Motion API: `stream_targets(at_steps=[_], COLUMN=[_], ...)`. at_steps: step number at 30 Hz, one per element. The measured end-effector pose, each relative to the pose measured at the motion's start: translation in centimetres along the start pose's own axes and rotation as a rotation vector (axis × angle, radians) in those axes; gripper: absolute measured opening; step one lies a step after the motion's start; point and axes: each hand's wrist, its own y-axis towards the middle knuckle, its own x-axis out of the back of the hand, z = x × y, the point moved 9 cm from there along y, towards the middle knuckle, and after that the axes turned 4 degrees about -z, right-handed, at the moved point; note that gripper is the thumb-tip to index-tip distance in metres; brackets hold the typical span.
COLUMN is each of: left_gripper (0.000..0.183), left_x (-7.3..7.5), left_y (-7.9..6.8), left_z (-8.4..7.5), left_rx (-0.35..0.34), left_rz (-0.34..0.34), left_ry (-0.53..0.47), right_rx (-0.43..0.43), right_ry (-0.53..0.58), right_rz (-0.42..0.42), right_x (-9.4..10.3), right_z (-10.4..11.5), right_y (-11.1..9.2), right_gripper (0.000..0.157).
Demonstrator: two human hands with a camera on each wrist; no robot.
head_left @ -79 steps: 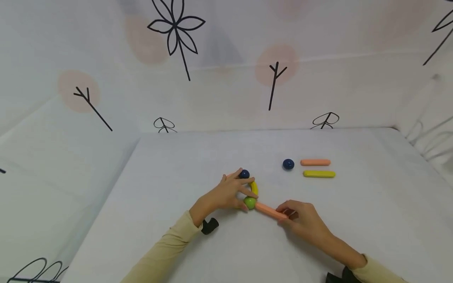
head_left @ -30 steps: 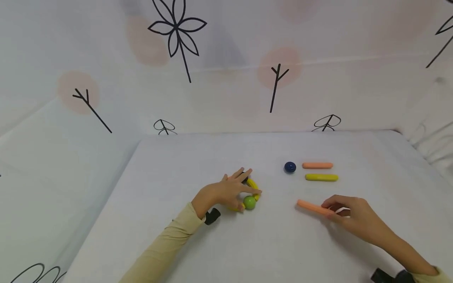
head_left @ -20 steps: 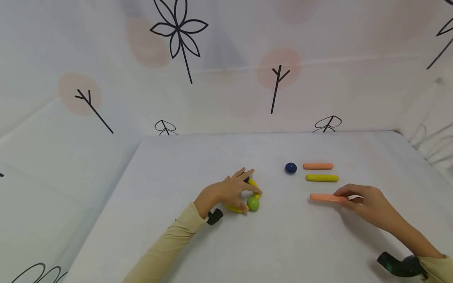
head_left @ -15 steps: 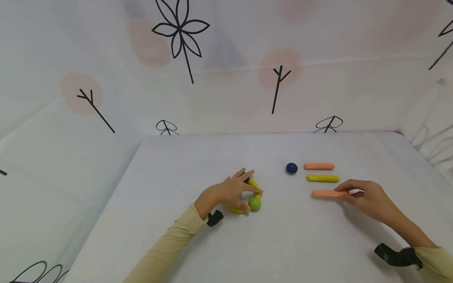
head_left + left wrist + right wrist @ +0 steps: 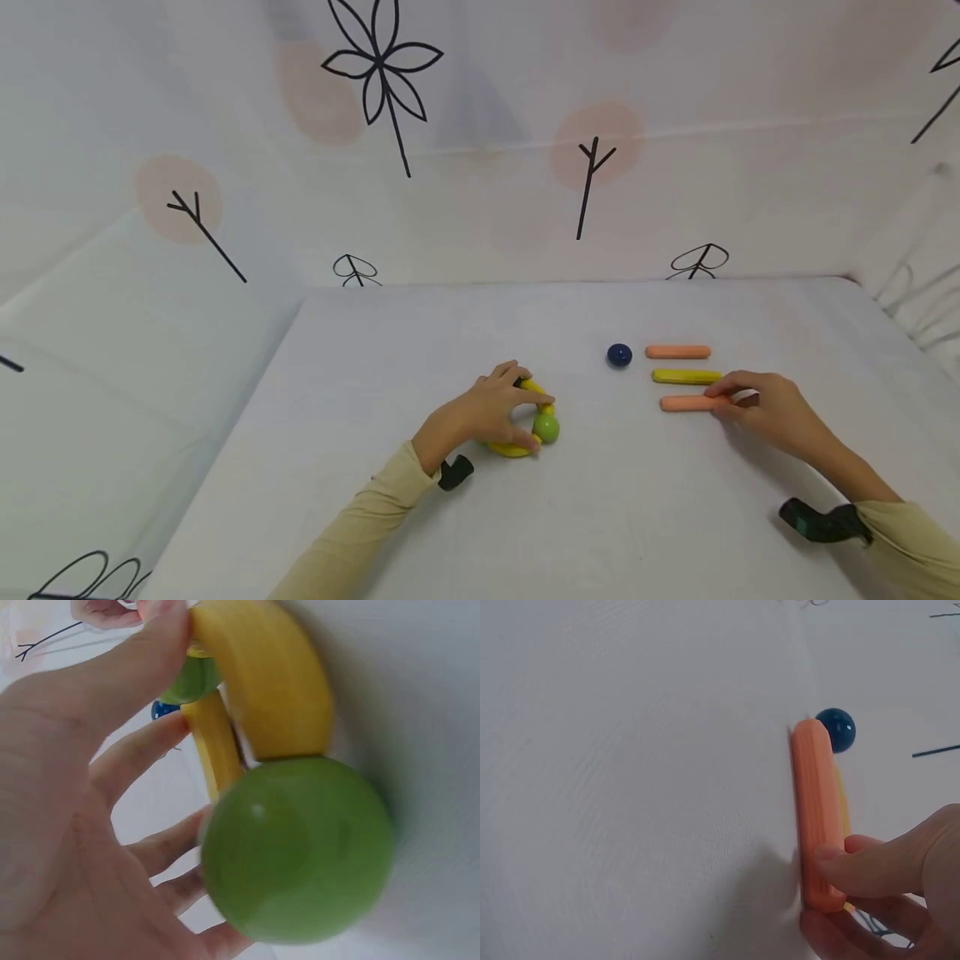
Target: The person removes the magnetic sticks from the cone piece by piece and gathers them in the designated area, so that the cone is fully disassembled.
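Observation:
My left hand (image 5: 480, 412) holds a small toy assembly between its thumb and fingers. In it a green ball (image 5: 546, 428) joins two yellow curved rods; the thumb is on the near curved rod (image 5: 277, 682) and the index finger on the far one (image 5: 211, 746). A second green ball (image 5: 195, 679) shows behind in the left wrist view. The palm hides part of the assembly in the head view. Farther right, my right hand (image 5: 776, 412) pinches the right end of an orange rod (image 5: 686, 403), which lies just in front of a straight yellow rod (image 5: 684, 377).
Beyond the yellow rod lies another orange rod (image 5: 678, 352), with a dark blue ball (image 5: 619, 356) to its left. White cloth covers the table (image 5: 585, 525) and hangs behind it. Black camera mounts (image 5: 821, 523) sit at both wrists.
My right hand has drawn the orange rod away from the green ball and carried it right, turning it parallel to the other rods. My left hand has stayed on the assembly, which shifted slightly right.

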Motion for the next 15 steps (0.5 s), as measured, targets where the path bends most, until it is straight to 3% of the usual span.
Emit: stream_targets(at_steps=[15], left_gripper=[0.071], left_x=[0.54], left_y=[-0.56], left_z=[-0.09], left_rx=[0.042], left_rz=[-0.088], left_ry=[0.046], right_rx=[0.025], right_ry=[-0.034], right_rz=[0.008], right_x=[0.53], right_z=[0.08], right_y=[0.21], right_gripper=[0.018])
